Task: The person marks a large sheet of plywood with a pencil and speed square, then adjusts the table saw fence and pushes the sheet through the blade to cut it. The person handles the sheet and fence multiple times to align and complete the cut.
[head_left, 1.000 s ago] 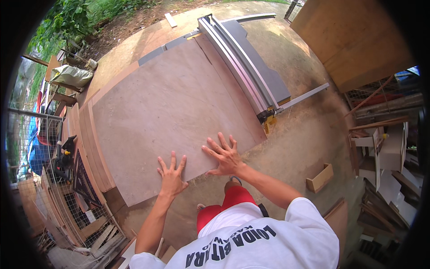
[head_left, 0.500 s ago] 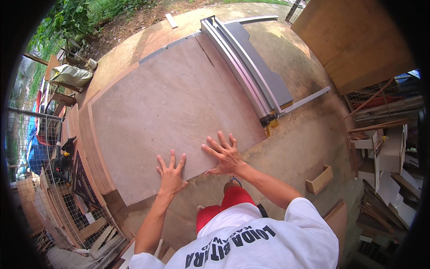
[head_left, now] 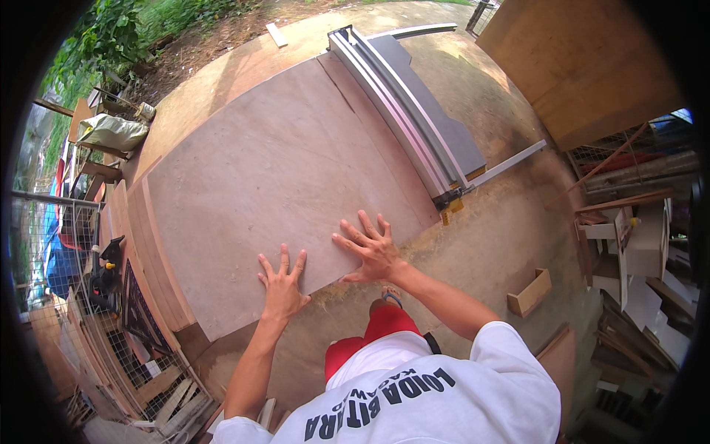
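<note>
A large reddish-brown plywood sheet (head_left: 251, 185) lies flat in front of me. On its near edge rests my left hand (head_left: 283, 290), palm down with the fingers spread. My right hand (head_left: 373, 253) presses flat on the sheet a little farther right, its fingers also spread. Neither hand grips anything. Along the sheet's right side runs a long silver metal rail (head_left: 399, 115), with a dark line or gap in the wood beside it. A grey flat table section (head_left: 433, 111) adjoins the rail's far side.
Wooden strips (head_left: 155, 259) lie along the sheet's left side, near a wire mesh fence (head_left: 55, 237). A small open wooden box (head_left: 529, 294) sits on the concrete floor at right. Stacked offcuts and white cabinet parts (head_left: 643, 251) stand farther right, below a big leaning wooden panel (head_left: 592, 74).
The plywood sheet has shifted slightly away from me, covering the grey strip seen along its far edge. Both hands stay flat on it, the right a little farther forward.
</note>
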The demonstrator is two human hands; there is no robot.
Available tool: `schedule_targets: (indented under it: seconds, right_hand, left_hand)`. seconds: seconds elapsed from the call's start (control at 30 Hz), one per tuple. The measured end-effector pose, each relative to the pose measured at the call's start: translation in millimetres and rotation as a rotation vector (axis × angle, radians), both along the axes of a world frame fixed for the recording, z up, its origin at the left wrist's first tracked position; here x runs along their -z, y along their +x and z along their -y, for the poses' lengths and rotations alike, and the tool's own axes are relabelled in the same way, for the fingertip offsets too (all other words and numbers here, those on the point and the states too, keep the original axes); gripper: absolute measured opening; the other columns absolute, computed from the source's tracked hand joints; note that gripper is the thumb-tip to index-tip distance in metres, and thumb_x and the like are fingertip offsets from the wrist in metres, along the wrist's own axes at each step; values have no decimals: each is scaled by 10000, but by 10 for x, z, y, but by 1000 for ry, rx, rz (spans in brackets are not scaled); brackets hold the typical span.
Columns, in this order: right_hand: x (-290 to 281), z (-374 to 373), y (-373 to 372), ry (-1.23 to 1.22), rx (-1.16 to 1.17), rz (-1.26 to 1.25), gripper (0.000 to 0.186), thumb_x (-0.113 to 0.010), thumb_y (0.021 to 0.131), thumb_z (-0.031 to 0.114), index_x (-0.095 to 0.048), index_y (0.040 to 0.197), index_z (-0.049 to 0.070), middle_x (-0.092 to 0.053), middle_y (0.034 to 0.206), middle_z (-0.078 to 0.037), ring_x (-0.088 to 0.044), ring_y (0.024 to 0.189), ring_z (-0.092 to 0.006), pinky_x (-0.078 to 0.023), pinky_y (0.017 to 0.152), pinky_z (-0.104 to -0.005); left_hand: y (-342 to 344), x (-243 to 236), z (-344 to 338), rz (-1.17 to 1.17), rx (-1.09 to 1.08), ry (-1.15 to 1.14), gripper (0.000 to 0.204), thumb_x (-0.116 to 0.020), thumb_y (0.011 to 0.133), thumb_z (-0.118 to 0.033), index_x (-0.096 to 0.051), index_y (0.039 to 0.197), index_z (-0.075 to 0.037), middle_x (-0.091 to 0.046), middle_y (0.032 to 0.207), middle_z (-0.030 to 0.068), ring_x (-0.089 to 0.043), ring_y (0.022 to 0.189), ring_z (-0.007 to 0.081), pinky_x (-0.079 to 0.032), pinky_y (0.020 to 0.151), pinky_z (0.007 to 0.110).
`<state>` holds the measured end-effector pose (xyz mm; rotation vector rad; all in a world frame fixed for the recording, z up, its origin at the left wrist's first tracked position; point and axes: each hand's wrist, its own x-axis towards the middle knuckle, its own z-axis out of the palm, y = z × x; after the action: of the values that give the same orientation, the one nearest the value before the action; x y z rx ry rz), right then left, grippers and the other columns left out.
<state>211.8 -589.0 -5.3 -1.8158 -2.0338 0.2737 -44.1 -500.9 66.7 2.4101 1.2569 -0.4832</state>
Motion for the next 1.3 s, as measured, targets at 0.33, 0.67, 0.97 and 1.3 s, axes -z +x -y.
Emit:
schedule_targets:
  seconds: [0.33,0.67,0.97,1.3]
  right_hand:
    - [-1,-161,23,23,-14,0,1091,-778,580,813,-518,1518,320,-431,1621,-57,-277,1536,-420,-174,1172,-691]
    - [-37,-340,70,-5,-11,-1,1089,-788,578,801,-513,1519,325,-414,1632,-46,-257,1545,-411,-180,1171,-686]
    - [-2,-424,79,20,-8,-59,1096,-821,554,762,-515,1514,330,-418,1628,-33,-261,1545,-408,-190,1169,-681]
    - [-57,-579,125,23,1,-69,1062,-840,555,728,-554,1486,305,-436,1613,-38,-280,1536,-407,-221,1166,-665]
  left_hand:
    - [28,-10,-156,20,-8,1,1161,-961,596,-243,-379,1597,-321,-209,1695,179,-117,1455,676,-359,1019,834]
    - [47,20,-323,32,-27,7,1170,-957,577,-229,-388,1591,-356,-191,1714,136,-110,1467,666,-334,1049,824]
    - [93,-45,-404,30,-45,12,1167,-961,558,-218,-414,1580,-349,-214,1708,134,-130,1469,656,-355,1041,816]
    - [87,28,-526,64,-35,66,1192,-966,534,-207,-414,1577,-370,-247,1702,118,-178,1461,652,-394,1029,799]
